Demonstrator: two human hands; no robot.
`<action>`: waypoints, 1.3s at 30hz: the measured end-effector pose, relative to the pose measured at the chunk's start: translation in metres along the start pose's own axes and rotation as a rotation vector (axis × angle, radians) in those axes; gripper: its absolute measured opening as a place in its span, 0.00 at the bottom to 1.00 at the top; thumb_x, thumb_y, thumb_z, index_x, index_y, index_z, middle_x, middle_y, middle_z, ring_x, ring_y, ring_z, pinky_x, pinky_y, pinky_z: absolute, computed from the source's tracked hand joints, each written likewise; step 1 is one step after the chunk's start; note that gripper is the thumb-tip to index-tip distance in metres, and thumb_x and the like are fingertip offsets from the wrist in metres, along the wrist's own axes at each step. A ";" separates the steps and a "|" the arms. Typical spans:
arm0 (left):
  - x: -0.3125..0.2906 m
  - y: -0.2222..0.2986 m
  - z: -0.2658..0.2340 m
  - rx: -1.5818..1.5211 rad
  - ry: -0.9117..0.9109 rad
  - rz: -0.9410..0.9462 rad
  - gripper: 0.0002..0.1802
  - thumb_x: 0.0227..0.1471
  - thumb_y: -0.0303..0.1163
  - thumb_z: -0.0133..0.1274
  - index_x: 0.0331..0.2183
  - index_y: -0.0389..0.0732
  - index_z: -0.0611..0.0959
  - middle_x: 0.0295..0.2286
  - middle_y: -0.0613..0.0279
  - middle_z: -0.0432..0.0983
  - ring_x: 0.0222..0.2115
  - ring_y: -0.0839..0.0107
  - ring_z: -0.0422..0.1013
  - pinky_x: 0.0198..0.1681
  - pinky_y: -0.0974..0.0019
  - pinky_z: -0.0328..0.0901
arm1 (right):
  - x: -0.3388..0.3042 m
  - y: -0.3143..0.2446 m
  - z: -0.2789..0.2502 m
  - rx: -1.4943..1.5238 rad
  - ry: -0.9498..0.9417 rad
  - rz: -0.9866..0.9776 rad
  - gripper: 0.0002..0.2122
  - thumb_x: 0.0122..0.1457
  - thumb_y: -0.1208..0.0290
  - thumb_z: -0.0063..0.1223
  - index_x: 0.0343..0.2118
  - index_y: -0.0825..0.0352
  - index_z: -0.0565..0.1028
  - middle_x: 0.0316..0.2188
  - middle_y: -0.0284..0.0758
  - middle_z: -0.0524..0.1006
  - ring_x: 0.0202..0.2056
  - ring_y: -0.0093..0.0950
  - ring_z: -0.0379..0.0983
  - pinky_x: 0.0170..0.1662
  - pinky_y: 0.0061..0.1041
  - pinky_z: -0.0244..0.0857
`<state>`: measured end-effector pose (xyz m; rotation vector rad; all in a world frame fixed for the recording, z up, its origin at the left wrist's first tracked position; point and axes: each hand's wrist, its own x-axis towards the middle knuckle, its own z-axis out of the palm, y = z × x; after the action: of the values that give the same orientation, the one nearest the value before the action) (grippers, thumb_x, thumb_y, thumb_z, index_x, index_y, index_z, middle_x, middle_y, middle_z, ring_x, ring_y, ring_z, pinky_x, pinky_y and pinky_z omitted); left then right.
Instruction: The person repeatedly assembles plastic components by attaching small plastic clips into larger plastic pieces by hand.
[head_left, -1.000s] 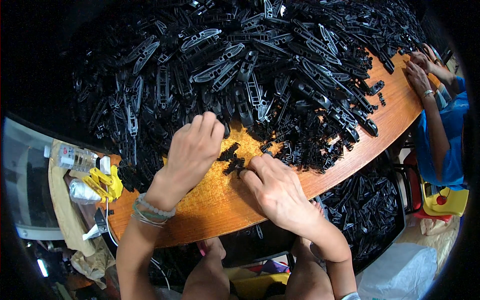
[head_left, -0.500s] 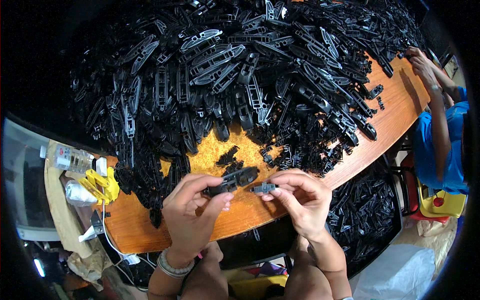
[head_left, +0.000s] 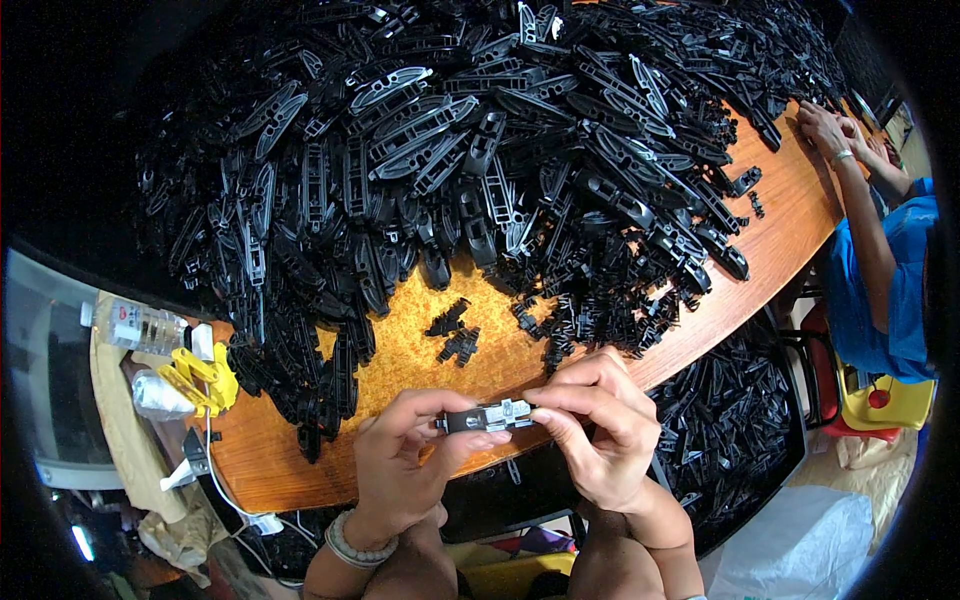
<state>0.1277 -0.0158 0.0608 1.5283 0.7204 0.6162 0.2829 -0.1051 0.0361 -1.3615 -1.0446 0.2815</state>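
Over the table's near edge, my left hand [head_left: 405,465] is closed on a black plastic housing [head_left: 463,421], pinching it between thumb and fingers. My right hand [head_left: 610,440] pinches a small grey plastic piece [head_left: 514,410] at the housing's right end. The two parts touch; whether they are locked together I cannot tell. Just beyond my hands, small black clips [head_left: 459,346] lie on the yellow-lit tabletop. A larger heap of such clips [head_left: 600,280] sits further right.
A large pile of long black plastic parts [head_left: 420,150] covers the wooden table [head_left: 300,475]. A bin of black parts [head_left: 735,430] stands below right. At left are a yellow plastic object [head_left: 205,380], a clear bottle [head_left: 140,328] and a white cable [head_left: 222,480]. Another person's hands [head_left: 828,132] work at far right.
My hands have moved closer to each other and slightly nearer to me. The housing has turned level, and the small grey piece now meets its right end.
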 end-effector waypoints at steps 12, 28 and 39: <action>0.004 0.005 0.004 -0.116 0.001 0.026 0.14 0.46 0.16 0.56 0.37 0.31 0.71 0.34 0.49 0.75 0.34 0.67 0.75 0.40 0.69 0.70 | -0.003 -0.006 -0.002 -0.211 -0.084 -0.225 0.13 0.41 0.80 0.62 0.33 0.68 0.79 0.28 0.35 0.74 0.33 0.33 0.71 0.36 0.28 0.65; 0.067 0.016 -0.034 0.764 -0.032 0.283 0.08 0.48 0.25 0.54 0.34 0.37 0.79 0.23 0.55 0.71 0.23 0.66 0.72 0.26 0.67 0.66 | 0.010 0.000 -0.015 0.149 -0.717 0.155 0.09 0.46 0.71 0.64 0.28 0.70 0.79 0.29 0.38 0.77 0.31 0.35 0.75 0.35 0.29 0.69; 0.109 0.002 -0.046 1.565 -0.200 0.807 0.16 0.43 0.26 0.49 0.39 0.39 0.77 0.24 0.62 0.69 0.25 0.66 0.69 0.26 0.65 0.63 | 0.053 0.025 0.062 -0.609 -0.384 -0.270 0.05 0.44 0.81 0.47 0.26 0.76 0.69 0.33 0.48 0.69 0.35 0.41 0.73 0.30 0.32 0.71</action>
<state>0.1655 0.0966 0.0631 3.3612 0.3186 0.3994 0.2757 -0.0206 0.0294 -1.7158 -1.7139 0.0146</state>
